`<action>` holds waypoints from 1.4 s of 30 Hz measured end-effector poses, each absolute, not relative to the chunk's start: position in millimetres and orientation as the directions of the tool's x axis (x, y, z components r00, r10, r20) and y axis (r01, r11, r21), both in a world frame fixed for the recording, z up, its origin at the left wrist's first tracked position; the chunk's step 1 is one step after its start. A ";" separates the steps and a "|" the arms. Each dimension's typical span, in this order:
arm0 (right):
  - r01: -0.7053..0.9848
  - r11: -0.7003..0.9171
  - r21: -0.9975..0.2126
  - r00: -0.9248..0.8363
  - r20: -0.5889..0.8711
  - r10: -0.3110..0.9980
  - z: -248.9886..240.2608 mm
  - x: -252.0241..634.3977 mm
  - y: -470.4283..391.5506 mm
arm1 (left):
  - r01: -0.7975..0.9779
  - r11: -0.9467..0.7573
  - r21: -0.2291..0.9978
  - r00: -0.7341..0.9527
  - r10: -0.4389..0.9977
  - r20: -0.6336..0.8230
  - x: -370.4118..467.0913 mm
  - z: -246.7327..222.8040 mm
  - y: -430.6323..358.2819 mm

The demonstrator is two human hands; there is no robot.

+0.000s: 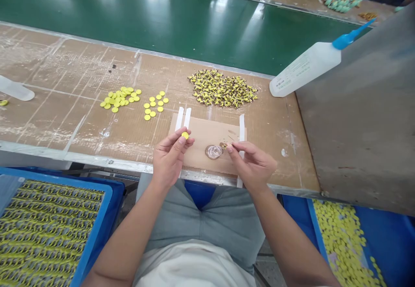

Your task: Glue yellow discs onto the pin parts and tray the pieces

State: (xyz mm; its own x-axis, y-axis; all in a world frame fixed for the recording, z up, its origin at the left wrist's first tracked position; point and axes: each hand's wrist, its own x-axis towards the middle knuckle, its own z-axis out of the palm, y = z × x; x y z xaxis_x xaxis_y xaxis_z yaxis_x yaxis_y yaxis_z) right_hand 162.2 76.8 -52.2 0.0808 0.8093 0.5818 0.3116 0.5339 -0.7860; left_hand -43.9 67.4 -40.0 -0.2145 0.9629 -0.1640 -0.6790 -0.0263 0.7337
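Between thumb and fingers, my left hand [169,159] pinches a yellow disc [185,135] above the left side of a taped-down cardboard sheet [197,127]. My right hand [253,164] is closed at the fingertips on a small yellow-and-dark figure piece [224,145], too small to make out in detail. That piece is close to the right edge of a small puddle of clear, glossy liquid [213,151] on the sheet; whether they touch I cannot tell. Behind the sheet lies a heap of small yellow-and-dark pieces [223,89]. More loose yellow discs [121,97] lie to the left.
A white bottle with a blue nozzle [306,68] leans at the right against a metal panel [356,118]. Green belt [129,19] runs behind the bench. Blue trays hold rows of yellow pieces [48,231] at lower left and yellow discs [343,235] at lower right.
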 end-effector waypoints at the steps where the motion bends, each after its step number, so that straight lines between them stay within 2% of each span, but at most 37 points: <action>1: 0.331 0.559 -0.761 0.045 0.604 0.796 -50.4 163.1 77.6 | -0.677 -0.028 0.735 -0.216 0.963 -0.163 -44.0 -40.4 67.3; 5: 0.351 0.638 -0.686 -0.028 0.673 0.739 -44.2 164.5 81.2 | -0.673 -0.028 0.739 -0.214 0.964 -0.158 -44.6 -41.9 66.7; 14: 0.353 0.669 -0.654 -0.081 0.691 0.718 -47.9 164.9 82.3 | -0.670 -0.027 0.742 -0.214 0.964 -0.158 -44.5 -40.4 66.5; 22: 0.342 0.660 -0.669 -0.092 0.675 0.732 -49.1 165.7 83.0 | -0.666 -0.018 0.746 -0.211 0.963 -0.165 -45.2 -39.8 65.2; 29: 0.305 0.592 -0.746 -0.018 0.617 0.787 -46.0 162.1 80.5 | -0.666 -0.006 0.746 -0.211 0.960 -0.182 -44.8 -39.5 64.8; 32: 0.224 0.480 -0.848 0.121 0.513 0.850 -44.3 160.3 77.0 | -0.682 -0.010 0.731 -0.208 0.961 -0.180 -45.5 -40.2 64.0; 35: 0.020 0.288 -0.957 0.251 0.283 0.925 -38.7 159.5 74.0 | -0.703 -0.001 0.711 -0.204 0.958 -0.200 -46.2 -38.1 60.1; 38: -0.228 0.116 -0.967 0.229 0.062 0.971 -26.1 159.7 71.8 | -0.728 0.050 0.683 -0.178 0.949 -0.259 -44.1 -32.4 52.5; 42: -0.368 0.008 -0.930 0.146 -0.050 0.988 -5.2 158.3 67.0 | -0.750 0.122 0.650 -0.110 0.946 -0.304 -34.8 -23.0 40.5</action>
State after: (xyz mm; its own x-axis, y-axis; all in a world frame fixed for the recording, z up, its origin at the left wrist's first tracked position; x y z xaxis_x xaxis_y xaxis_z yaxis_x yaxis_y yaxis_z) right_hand 158.3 67.0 -5.2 0.1464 0.9880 -0.0497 -0.3685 0.0079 -0.9296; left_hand -34.8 40.5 -23.0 -0.1097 0.9464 -0.3037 -0.7498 0.1217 0.6504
